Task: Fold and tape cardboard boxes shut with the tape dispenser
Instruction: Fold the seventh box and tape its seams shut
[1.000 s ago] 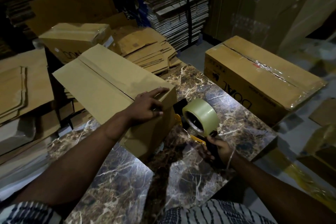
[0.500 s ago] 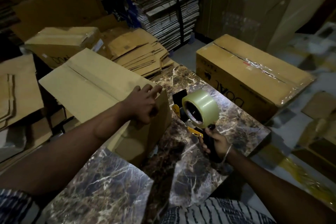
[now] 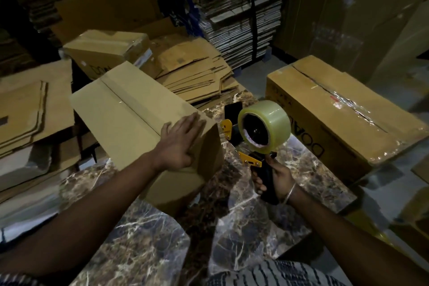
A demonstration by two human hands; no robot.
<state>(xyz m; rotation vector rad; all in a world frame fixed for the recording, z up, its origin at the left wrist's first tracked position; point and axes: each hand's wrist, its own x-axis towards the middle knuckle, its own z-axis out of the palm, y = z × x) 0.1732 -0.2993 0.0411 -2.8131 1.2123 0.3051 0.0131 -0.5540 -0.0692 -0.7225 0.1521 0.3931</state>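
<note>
Cardboard box [image 3: 139,123] under flat left hand [image 3: 178,144], fingers straight, pressing the top near its near-right corner. Right hand [image 3: 276,179] curls round the tape dispenser [image 3: 260,137] handle, roll upright, just right of the box, apart from it. Box overhangs the marble table's [image 3: 243,223] far-left edge. Bare marble lies toward the near edge. Taped box [image 3: 343,114] stands beyond the right edge.

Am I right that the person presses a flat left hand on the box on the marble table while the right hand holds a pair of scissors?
Not quite. In the head view the right hand grips a tape dispenser, not scissors. The left hand does lie flat on the box on the marble table.
</note>
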